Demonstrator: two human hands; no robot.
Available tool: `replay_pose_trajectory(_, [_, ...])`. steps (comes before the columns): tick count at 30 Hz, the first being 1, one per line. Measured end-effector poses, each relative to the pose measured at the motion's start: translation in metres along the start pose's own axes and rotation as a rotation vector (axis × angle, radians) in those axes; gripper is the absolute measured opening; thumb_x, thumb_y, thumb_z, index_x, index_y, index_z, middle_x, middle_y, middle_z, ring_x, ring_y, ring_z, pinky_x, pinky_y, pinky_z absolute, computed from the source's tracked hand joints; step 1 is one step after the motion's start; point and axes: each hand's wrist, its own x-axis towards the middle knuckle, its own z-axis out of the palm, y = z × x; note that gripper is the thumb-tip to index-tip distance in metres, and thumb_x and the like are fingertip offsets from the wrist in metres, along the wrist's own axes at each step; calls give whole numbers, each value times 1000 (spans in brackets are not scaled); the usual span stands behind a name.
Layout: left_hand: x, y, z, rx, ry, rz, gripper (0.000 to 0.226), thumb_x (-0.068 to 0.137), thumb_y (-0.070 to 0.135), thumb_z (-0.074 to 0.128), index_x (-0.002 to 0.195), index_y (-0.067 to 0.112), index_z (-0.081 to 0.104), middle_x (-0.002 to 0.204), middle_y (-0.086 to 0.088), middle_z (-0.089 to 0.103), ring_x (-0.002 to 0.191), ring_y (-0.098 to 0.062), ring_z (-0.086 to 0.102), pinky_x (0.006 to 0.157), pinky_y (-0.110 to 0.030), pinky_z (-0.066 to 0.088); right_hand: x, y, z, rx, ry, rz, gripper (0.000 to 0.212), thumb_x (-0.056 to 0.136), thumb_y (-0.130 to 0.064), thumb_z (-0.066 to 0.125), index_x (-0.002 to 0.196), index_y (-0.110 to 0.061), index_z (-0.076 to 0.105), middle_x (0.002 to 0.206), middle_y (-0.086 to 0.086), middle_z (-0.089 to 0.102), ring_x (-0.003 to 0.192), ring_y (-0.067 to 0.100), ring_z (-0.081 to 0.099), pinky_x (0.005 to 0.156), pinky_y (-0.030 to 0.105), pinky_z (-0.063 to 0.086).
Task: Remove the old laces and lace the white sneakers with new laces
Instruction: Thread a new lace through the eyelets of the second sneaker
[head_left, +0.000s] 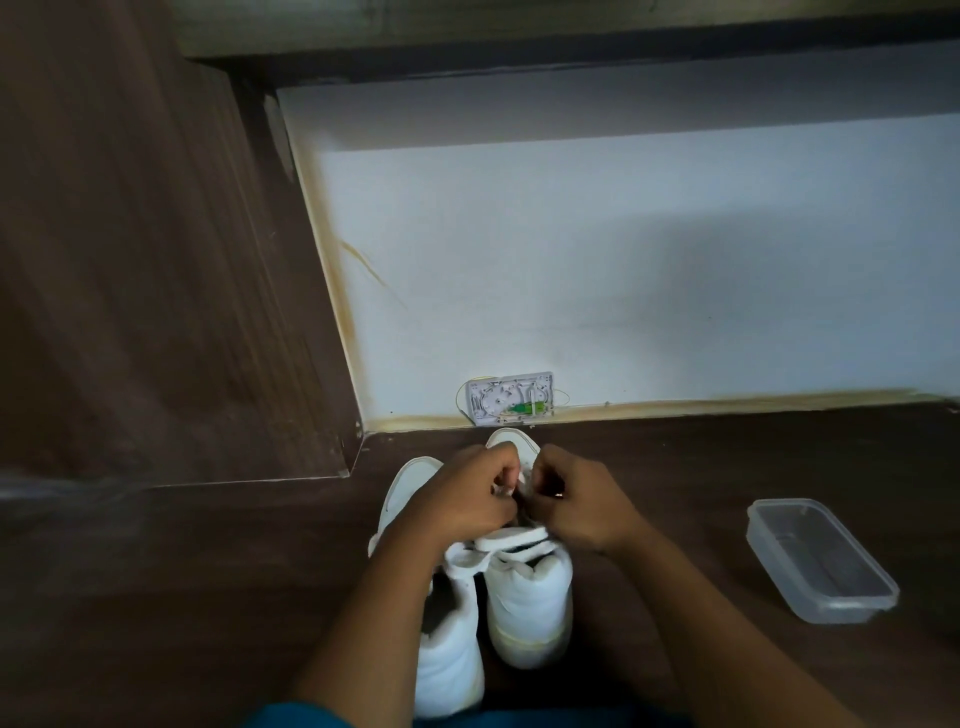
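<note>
Nearly at the middle of the bench's (727, 467) near edge stand two white sneakers, side by side and touching, heels toward the person and toes toward the far wall (623, 260). Both hands work over the right sneaker (530, 597). The left hand (462, 493) and right hand (582, 501) are knuckle to knuckle above its tongue, each grip curled tight and pinching a bit of white lace (513, 480) between fingertips and thumb. How the lace runs through the eyelets is hidden under the hands. The left sneaker (449, 660) lies partly under the left forearm. Well to the right sits a clear plastic container (821, 558) - open, lying at a slant. At the far edge, just beyond the toes, a small white junction box (509, 397) is fixed to the wall.
</note>
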Motion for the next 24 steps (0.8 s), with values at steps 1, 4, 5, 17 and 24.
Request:
replay_pose_trajectory(1, [-1,3,0,58,8,31,28,70,4,57,67,30,49,81,1,53,71,-17,52,67,-33,45,-1,-1,0,-21,-13,-36,27,74,-10,67,67,-27,47,67,-7,57,60,8,49,58,20,39])
replay_pose_trajectory(4, [-5,9,0,200,2,89,26,75,2,52,79,19,70,81,-2,58,77,-21,58,69,-32,47,-3,-1,0,-148,-51,-109,21,70,-10,64,69,-27,52,76,1,64,70,17,58,64,30,46])
replay_pose_trajectory(5, [-7,10,0,238,-4,95,27,76,2,50,82,17,72,81,-3,58,79,-22,59,69,-32,48,-3,-1,-1,-148,-53,-111,17,71,-9,63,69,-24,56,78,1,67,73,17,61,66,30,46])
replay_pose_trajectory(17, [-10,6,0,198,2,51,16,83,2,59,88,7,73,113,-6,49,102,-22,55,83,-25,43,0,-15,0,-597,-189,-233,35,76,-37,49,87,-11,69,91,15,63,88,32,60,64,26,31])
replay_pose_trajectory(24, [-13,-3,-8,-361,-55,-68,49,69,-20,64,66,29,71,119,-5,45,115,-16,51,86,-21,45,-5,-9,-9,-24,-132,-85,25,79,2,60,72,-22,65,70,-5,65,65,-1,56,62,18,38])
